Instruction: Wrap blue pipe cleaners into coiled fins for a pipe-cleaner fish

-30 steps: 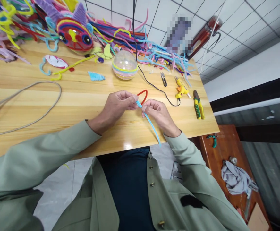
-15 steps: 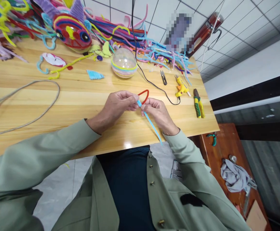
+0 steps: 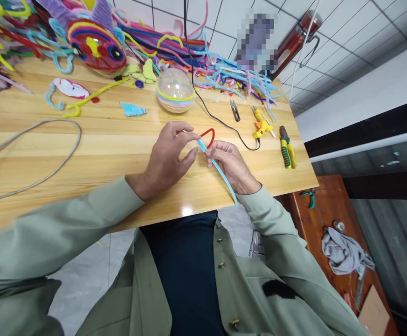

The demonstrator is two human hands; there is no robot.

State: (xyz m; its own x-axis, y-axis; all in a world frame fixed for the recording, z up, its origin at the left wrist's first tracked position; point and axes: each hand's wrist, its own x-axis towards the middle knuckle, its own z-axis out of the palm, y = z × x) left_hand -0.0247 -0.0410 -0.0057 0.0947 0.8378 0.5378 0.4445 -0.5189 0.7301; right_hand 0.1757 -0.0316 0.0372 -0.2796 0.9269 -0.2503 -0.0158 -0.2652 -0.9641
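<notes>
Between the fingers of my right hand is a light blue pipe cleaner, its long tail slanting down to the right over the table edge. A red pipe cleaner, bent into a pointed loop, sticks out at the same pinch; how the two join is hidden by my fingers. My left hand is open, thumb and fingers apart, with a fingertip at the upper end of the blue pipe cleaner. Beyond my hands stands a clear plastic ball with yellow, blue and pink bands around it.
Across the back lie heaped pipe cleaners and a decorated fish-like ball. To the right are small snips, a yellow glue gun with a black cord, and pliers. A grey cable loops on the left.
My left hand has opened from its pinch on the blue pipe cleaner, its thumb moving away. The right hand keeps its hold. The whole view has shifted slightly.
</notes>
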